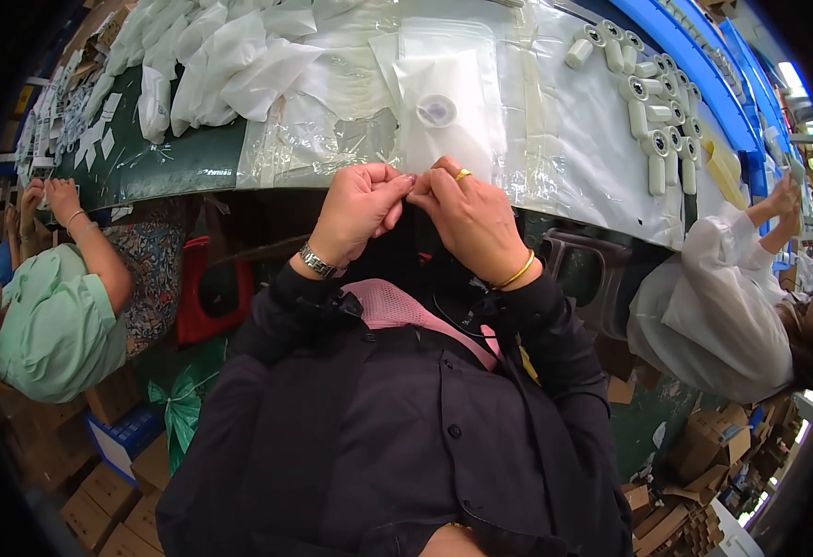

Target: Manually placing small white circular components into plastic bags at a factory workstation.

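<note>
“Dark jacket [360, 436], nearest the viewer, on the near side of the table [212, 153]. Which step is shown?”

“Fine fingertip work, to judge by the pose. One frosted bag [467, 79] lies at the table's middle, close to its near edge. Left hand [362, 209] and right hand [470, 215] come together at that edge, just beside the bag. Each pinches, thumb to forefinger, the two sets of tips touching or nearly so; what they hold between them cannot be told.”

“And the next move?”

“Presumably it calls for light, level control from both pinches, without dragging the bag off the table.”

“Counts, largest first?”

“Neighbours: two clear, one in green [49, 311] at the table's left end, one in white [717, 306] at its right; a third is partly visible, far left. Soft white bundles [267, 79], on the table's left part: too overlapped to count. Frosted bag: one uppermost; layers beneath uncounted. Wearer's hands: two. White handles [657, 172] with dark round sockets, on the table's right part: about a dozen or more, overlap preventing an exact figure. Round part [436, 110], in or on the frosted bag: one. Watch [318, 261], bangle [518, 269] and ring [463, 174]: one each.”
</note>
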